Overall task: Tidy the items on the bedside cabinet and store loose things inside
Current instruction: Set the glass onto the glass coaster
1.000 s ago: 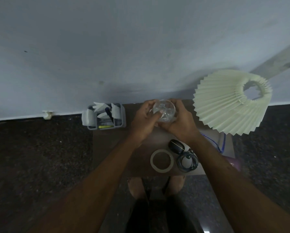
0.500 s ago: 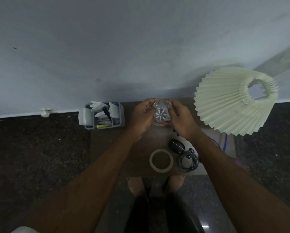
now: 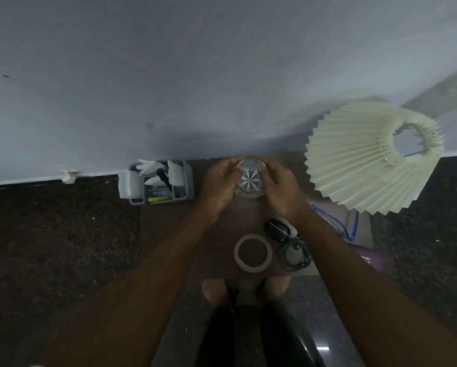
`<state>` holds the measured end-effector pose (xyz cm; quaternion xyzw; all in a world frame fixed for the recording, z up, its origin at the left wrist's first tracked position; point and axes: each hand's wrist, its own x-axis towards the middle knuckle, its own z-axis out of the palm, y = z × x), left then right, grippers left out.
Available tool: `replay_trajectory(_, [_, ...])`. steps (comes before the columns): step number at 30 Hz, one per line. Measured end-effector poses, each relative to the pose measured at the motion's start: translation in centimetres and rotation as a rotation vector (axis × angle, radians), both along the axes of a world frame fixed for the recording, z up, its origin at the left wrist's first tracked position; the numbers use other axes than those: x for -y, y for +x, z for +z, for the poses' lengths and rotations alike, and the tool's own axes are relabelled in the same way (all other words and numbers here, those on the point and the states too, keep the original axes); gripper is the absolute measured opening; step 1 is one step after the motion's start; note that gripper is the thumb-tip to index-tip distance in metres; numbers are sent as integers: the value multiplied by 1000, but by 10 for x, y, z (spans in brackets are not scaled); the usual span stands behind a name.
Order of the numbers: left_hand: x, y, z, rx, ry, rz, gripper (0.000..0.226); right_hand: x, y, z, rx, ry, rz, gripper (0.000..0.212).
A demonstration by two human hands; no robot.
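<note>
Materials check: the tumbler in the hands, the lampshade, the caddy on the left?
Tumbler: clear glass by the look, see-through with a cut star pattern in the base; moulded plastic not ruled out. Lampshade: pale cream, matte, sharply pleated paper or stiff fabric, can't tell which. Caddy: grey plastic most likely, with smooth, thin, rounded walls. Left hand and right hand cup the tumbler.
</note>
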<state>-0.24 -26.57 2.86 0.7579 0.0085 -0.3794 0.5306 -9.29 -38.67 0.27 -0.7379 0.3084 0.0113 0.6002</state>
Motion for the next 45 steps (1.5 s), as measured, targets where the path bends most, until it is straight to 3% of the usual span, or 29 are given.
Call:
replay_trajectory(3, [-1,-5,-4,53,48,-25,25,-7,0,-1,-15,24,-62,27])
replay_trajectory(7, [-2,-9,-11,-75,24,34,28,-16,0,1,-24,206,-242,24])
replay_trajectory(11, [-2,-8,-14,-226,4,92,48,-11,6,6,-98,399,-404,50])
replay_trajectory(16, [-1,-9,-18,-254,-16,125,48,-11,2,-2,-114,550,-318,47])
replay_trajectory(21, [0,-13,-19,-337,-117,139,50,-14,3,-1,-100,625,-350,69])
replay_trajectory(28, [-4,-16,-17,-346,-133,159,53,-17,0,-7,-103,634,-341,76])
replay_trajectory(32, [-8,-14,-13,-370,-136,197,66,-13,1,-8,-96,683,-345,82])
replay_trajectory(36, [-8,-17,-7,-366,-128,204,64,-13,0,-8,-131,635,-359,75])
replay_trajectory(38, [-10,-21,-2,-353,-128,228,55,-16,-4,-5,-181,503,-386,62])
replay_trajectory(41, [-16,-31,3,-355,-102,295,35,-22,-16,-2,-91,461,-443,39])
replay_trajectory(45, [-26,-50,14,-400,-68,359,49,-31,-35,11,-32,514,-470,36])
